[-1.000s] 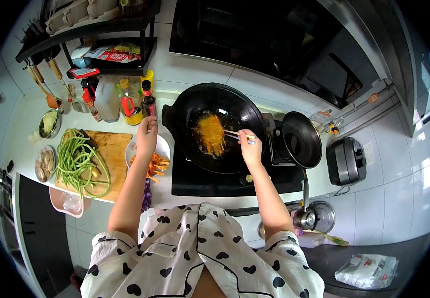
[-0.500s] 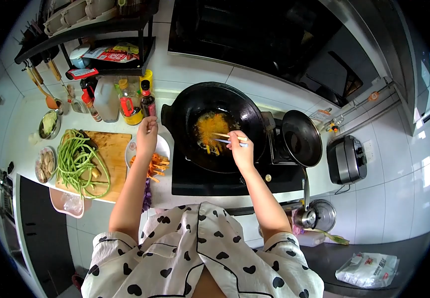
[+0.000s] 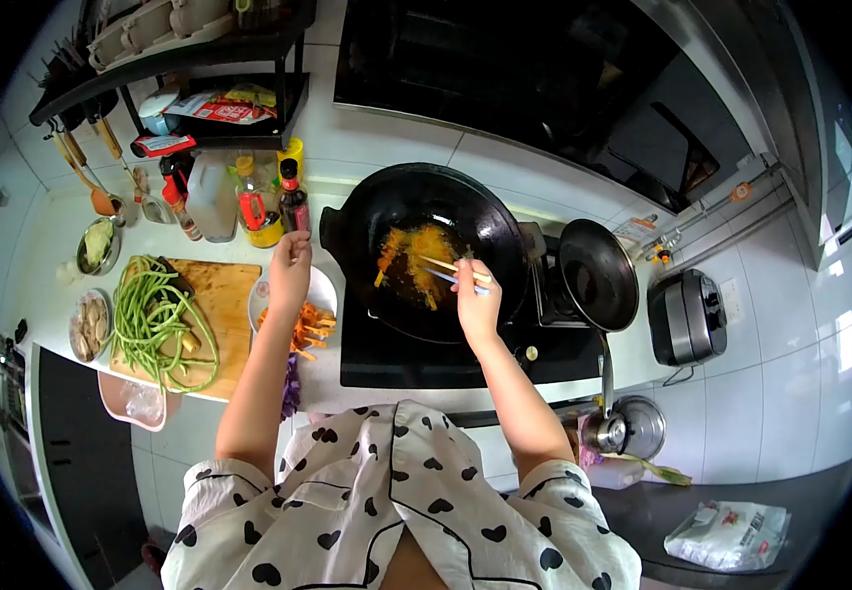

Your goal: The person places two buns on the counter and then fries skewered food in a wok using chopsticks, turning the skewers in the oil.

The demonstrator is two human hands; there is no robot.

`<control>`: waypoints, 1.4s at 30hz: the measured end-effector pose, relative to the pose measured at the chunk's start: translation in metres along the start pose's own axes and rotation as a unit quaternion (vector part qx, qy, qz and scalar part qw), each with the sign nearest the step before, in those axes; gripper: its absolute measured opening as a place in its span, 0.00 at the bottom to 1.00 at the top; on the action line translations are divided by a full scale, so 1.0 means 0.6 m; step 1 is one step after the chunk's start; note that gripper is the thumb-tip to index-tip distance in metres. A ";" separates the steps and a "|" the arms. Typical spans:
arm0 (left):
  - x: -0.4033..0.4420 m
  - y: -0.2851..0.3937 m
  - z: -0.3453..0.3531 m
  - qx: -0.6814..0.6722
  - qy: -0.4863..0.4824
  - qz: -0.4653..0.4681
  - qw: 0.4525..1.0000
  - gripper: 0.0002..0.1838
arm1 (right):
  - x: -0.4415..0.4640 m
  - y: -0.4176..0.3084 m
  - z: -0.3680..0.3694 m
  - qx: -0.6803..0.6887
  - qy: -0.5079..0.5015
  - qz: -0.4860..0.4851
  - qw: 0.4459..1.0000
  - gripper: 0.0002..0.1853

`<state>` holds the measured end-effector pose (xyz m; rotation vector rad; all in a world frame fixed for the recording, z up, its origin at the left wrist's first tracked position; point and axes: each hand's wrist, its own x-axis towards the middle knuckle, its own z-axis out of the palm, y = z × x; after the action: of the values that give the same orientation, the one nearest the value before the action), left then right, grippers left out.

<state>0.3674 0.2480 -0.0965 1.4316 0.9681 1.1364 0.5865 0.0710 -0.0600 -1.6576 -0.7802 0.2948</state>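
Note:
A black wok [image 3: 490, 216] stands on the dark stove, with orange strips [image 3: 426, 252] bubbling in oil at its bottom. My right hand [image 3: 475, 290] is closed round a pair of chopsticks [image 3: 438, 265], whose tips reach in among the strips. My left hand [image 3: 292, 254] is raised above the counter, left of the wok, with its fingers curled together; whether something small is between them is too unclear to tell. Beneath that wrist is a white plate [image 3: 322, 287] of orange coated strips [image 3: 315, 324], partly hidden by my forearm.
Green beans [image 3: 146, 315] lie on a wooden board [image 3: 239, 295] at the left. Bottles [image 3: 261, 211] stand behind it below a black rack [image 3: 293, 98]. A small pan [image 3: 598, 275] sits right of the wok, its handle toward me, near a dark appliance [image 3: 687, 320].
My right hand has moved left and slightly down with the chopsticks. The strips in the wok have spread into two clumps. My left hand has stayed in place.

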 end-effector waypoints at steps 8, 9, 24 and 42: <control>-0.001 0.001 0.002 0.009 -0.002 0.001 1.000 0.09 | -0.001 0.018 0.006 -0.078 -0.047 -0.035 0.995 0.11; -0.002 0.000 0.003 -0.002 -0.005 -0.003 1.000 0.09 | 0.000 0.019 0.009 -0.031 -0.039 -0.015 0.999 0.11; -0.006 0.009 -0.002 0.004 -0.007 -0.016 1.000 0.09 | 0.006 0.007 -0.021 -0.122 0.033 -0.081 0.989 0.08; -0.018 -0.007 0.015 0.008 -0.030 0.011 0.999 0.08 | -0.047 -0.021 -0.005 0.107 -0.117 0.018 0.987 0.10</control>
<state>0.3739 0.2364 -0.1027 1.4843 0.9224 1.0986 0.5628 0.0515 -0.0537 -1.4505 -0.8622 0.5877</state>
